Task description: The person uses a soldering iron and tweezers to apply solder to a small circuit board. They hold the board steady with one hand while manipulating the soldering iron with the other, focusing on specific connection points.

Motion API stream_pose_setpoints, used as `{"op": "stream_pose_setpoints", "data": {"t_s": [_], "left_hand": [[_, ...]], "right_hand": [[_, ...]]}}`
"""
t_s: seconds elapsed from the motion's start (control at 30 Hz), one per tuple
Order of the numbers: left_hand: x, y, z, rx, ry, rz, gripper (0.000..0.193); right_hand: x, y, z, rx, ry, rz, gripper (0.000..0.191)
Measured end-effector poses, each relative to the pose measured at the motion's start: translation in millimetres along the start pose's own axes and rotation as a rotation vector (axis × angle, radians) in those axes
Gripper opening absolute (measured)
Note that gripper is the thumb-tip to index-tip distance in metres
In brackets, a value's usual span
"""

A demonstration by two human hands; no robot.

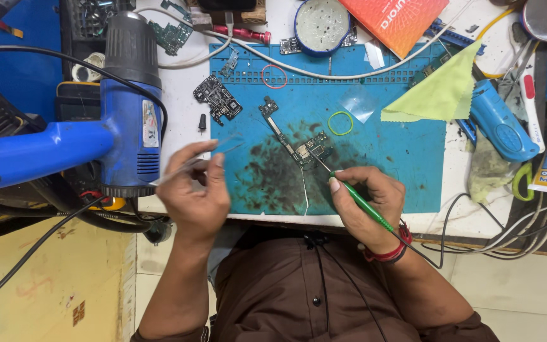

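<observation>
Under the left hand (194, 196), tweezers (213, 155) blurred.

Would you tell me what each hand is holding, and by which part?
Right hand grips the green-handled tool by its handle; left hand pinches tweezers near mid-length.

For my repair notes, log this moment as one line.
left hand: holds tweezers | right hand: holds green-handled tool, tip on circuit board | surface: blue mat

Green-handled tool (365, 206), blue mat (400, 152), yellow-green cloth (441, 92)
</observation>
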State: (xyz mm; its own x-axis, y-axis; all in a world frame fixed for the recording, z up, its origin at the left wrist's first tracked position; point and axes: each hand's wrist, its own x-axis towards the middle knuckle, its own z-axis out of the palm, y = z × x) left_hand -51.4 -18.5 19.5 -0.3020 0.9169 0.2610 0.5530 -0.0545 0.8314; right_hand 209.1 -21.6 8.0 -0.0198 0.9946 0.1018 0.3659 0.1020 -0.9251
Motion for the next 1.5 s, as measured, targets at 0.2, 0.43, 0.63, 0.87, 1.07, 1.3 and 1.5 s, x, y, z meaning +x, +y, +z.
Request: {"op": "stream_pose_setpoints", "data": {"t_s": [0.2, 0.43, 0.63, 0.87, 1.07, 1.3, 1.5], "left_hand": [[-9, -3, 2, -0.305, -0.047, -0.104, 0.015], [-23, -4, 9, -0.748, -0.15, -0.277, 0.015], [-41, 15, 20, -0.926, -0.29, -0.368, 0.014], [-35, 13, 19, -0.892, -0.217, -0.295, 0.016], [-20, 17, 6, -0.359, -0.109, -0.035, 0.014], [-6, 23, -2, 0.04, -0.191, 0.192, 0.016], [-5, 29, -7, -0.032, -0.293, 0.083, 0.021]], "right_hand": [[-2, 0, -2, 0.05, -0.001, -0.031, 0.012], [8, -10, 4, -0.068, -0.055, -0.318, 0.027], [9, -13, 21, 0.24, -0.121, -0.132, 0.03], [13, 1, -9, -0.001, 0.117, -0.199, 0.019], [17, 5, -33, -0.359, 0.223, -0.144, 0.017], [16, 29, -33, 0.061, 0.271, -0.068, 0.018], [14, 31, -34, 0.137, 0.319, -0.02, 0.022]]}}
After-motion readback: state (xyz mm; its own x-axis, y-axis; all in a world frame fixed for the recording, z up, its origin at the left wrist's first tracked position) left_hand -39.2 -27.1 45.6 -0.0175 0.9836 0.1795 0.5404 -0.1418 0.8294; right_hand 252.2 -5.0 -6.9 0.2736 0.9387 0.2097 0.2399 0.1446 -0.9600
